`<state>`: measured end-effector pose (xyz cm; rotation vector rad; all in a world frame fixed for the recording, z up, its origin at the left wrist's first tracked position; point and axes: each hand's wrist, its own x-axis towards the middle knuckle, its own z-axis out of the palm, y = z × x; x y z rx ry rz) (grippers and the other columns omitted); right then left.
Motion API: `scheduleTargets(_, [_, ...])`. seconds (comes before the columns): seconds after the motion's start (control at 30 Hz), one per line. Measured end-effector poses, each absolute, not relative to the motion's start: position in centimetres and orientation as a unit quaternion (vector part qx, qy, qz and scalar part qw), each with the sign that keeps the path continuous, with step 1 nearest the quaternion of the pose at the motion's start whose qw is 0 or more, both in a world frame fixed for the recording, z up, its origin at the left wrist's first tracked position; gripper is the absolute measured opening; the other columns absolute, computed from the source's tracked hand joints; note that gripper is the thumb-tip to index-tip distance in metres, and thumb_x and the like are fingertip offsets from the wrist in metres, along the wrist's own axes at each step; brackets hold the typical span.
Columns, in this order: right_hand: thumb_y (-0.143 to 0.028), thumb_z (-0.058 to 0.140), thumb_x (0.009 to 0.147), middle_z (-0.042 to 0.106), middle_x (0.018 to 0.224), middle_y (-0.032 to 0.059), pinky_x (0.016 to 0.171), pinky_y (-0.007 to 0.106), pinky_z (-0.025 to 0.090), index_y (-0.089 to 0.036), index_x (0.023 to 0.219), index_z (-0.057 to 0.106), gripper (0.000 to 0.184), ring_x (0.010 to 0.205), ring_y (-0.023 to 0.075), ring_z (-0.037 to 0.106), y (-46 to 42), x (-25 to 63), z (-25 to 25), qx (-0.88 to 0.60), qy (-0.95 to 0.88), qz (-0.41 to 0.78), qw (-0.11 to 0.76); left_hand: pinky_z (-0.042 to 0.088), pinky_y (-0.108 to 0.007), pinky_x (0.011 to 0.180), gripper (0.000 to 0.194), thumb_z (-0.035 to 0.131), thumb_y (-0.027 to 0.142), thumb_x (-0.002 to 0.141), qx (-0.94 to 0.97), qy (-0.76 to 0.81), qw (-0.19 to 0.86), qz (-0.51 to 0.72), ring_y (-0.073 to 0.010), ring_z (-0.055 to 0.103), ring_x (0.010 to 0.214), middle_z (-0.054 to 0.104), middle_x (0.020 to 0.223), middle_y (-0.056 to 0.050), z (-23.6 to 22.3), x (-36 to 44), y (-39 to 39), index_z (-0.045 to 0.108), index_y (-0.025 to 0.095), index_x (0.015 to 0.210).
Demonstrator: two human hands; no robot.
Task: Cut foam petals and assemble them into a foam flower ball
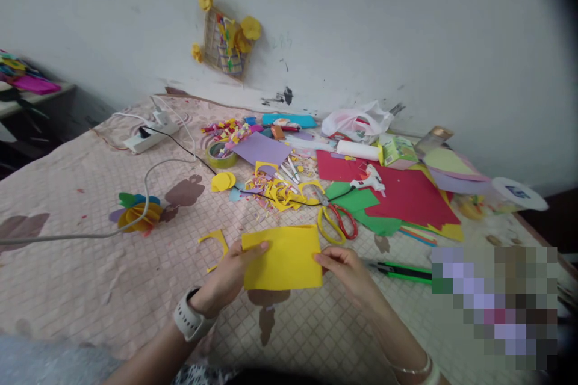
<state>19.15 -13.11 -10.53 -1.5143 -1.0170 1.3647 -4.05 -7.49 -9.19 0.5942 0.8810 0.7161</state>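
Gripping a yellow craft sheet between them, the left hand pinched its left edge with the thumb lying on top, while the right hand held its right edge in a light, nearly closed pinch, both over a quilted pink bedspread. Just ahead of the right hand lay scissors with yellow and red handles, and a green utility knife sat close to that hand's right side. A curved yellow paper offcut lay just beside the left hand.
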Motion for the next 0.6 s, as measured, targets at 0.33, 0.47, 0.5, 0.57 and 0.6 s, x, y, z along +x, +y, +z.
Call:
scheduleTargets(0.33, [-0.049, 0.066, 0.075, 0.065, 0.062, 0.0010, 0.058, 0.027, 0.044, -0.017, 0.066, 0.068, 0.033, 0.062, 0.0180, 0.059, -13.1, 19.2, -10.8, -0.620, -0.470, 0.502, 0.378, 0.059, -0.032, 0.074, 0.036, 0.079, 0.039, 0.074, 0.275, 0.411, 0.788, 0.368, -0.0245, 0.074, 0.083, 0.078, 0.097, -0.008, -9.5, -3.7, -7.9, 0.074, 0.016, 0.102])
scheduleTargets(0.47, [-0.043, 0.063, 0.078, 0.057, 0.057, -0.0017, 0.056, 0.027, 0.039, -0.019, 0.061, 0.061, 0.029, 0.058, 0.0163, 0.053, -13.1, 19.8, -8.2, -0.623, -0.517, 0.462, 0.362, 0.057, -0.036, 0.076, 0.038, 0.072, 0.044, 0.080, 0.383, 0.418, 0.744, 0.354, -0.0268, 0.073, 0.088, 0.077, 0.102, -0.012, -9.9, -5.4, -7.2, 0.073, 0.015, 0.105])
scheduleTargets(0.5, [-0.039, 0.064, 0.078, 0.058, 0.059, -0.0016, 0.058, 0.027, 0.039, -0.019, 0.061, 0.061, 0.026, 0.060, 0.0165, 0.053, -13.3, 20.0, -7.1, -0.622, -0.535, 0.451, 0.352, 0.057, -0.037, 0.079, 0.037, 0.072, 0.044, 0.079, 0.415, 0.418, 0.725, 0.357, -0.0273, 0.072, 0.092, 0.076, 0.104, -0.012, -9.3, -6.0, -6.9, 0.074, 0.015, 0.103])
scheduleTargets(0.57, [-0.029, 0.064, 0.080, 0.062, 0.065, 0.0003, 0.063, 0.029, 0.039, -0.019, 0.063, 0.063, 0.019, 0.067, 0.0184, 0.056, -13.6, 20.1, -4.8, -0.619, -0.584, 0.416, 0.321, 0.050, -0.039, 0.095, 0.033, 0.069, 0.040, 0.084, 0.519, 0.407, 0.646, 0.384, -0.0262, 0.065, 0.110, 0.072, 0.118, -0.009, -7.1, -6.8, -6.3, 0.071, 0.021, 0.111])
scheduleTargets(0.6, [-0.026, 0.060, 0.083, 0.064, 0.068, 0.0015, 0.065, 0.030, 0.039, -0.019, 0.066, 0.064, 0.019, 0.069, 0.0193, 0.058, -13.7, 20.0, -3.6, -0.618, -0.644, 0.362, 0.270, 0.046, -0.040, 0.099, 0.032, 0.069, 0.036, 0.085, 0.609, 0.398, 0.566, 0.388, -0.0256, 0.062, 0.115, 0.070, 0.122, -0.008, -5.7, -6.7, -6.2, 0.069, 0.023, 0.113])
